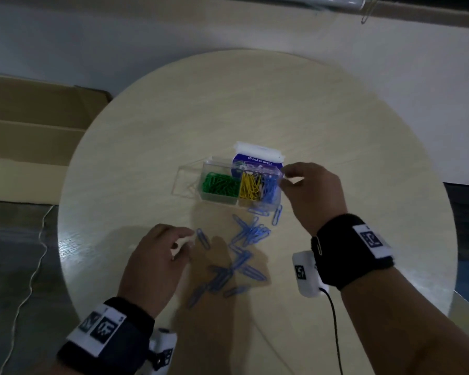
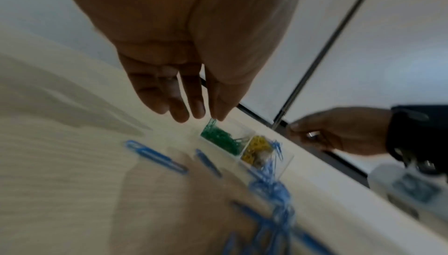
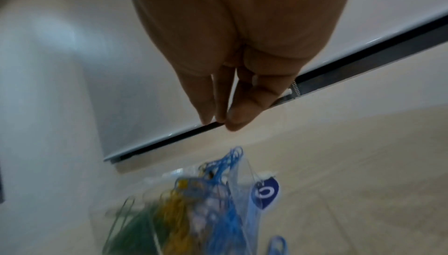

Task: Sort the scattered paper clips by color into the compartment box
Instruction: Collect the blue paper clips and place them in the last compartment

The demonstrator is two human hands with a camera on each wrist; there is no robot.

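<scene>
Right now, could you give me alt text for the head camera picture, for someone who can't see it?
Two hands work over loose blue paper clips on a round pale table. The left hand hovers beside them; the right hand is at the clear compartment box, which holds green, yellow and blue clips.

Head camera looks down at the table (image 1: 152, 125); both wrist cameras, close in, share the compartment box (image 1: 220, 197).

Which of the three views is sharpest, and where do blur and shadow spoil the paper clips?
Head view: dim but sharpest, though hand shadows darken the loose blue paper clips. Left wrist view: the near blue clips smear with blur. Right wrist view: the compartment box is streaked and out of focus.
</scene>
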